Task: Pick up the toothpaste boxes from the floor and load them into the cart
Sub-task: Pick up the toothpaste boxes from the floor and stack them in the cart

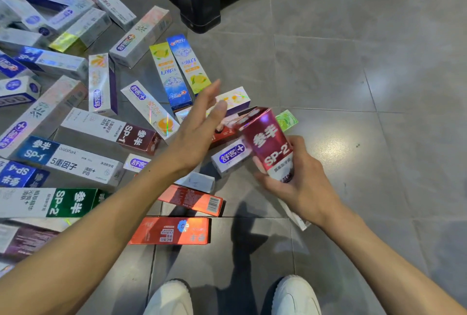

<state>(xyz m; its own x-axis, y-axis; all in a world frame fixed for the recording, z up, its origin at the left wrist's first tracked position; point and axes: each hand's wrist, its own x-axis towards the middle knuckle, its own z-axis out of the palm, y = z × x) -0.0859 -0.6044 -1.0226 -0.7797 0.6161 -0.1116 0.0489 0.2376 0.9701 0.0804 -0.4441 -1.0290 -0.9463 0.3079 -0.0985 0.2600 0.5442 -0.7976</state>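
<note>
Several toothpaste boxes lie scattered on the grey tiled floor, mostly to the left and centre. My right hand (295,178) grips a dark red SP-2 box (269,142), lifted and tilted, its top end pointing away from me. My left hand (199,130) hovers just left of it with straight fingers, holding nothing, above a white box with a purple logo (228,156) and a red box (222,135). Two orange boxes (171,230) lie near my feet. A blue and yellow pair of boxes (177,69) lies further off.
A black base with a foot (199,8) stands at the top centre, maybe part of the cart. My white shoes (295,294) are at the bottom edge. Bare grey tiles (379,87) stretch to the right.
</note>
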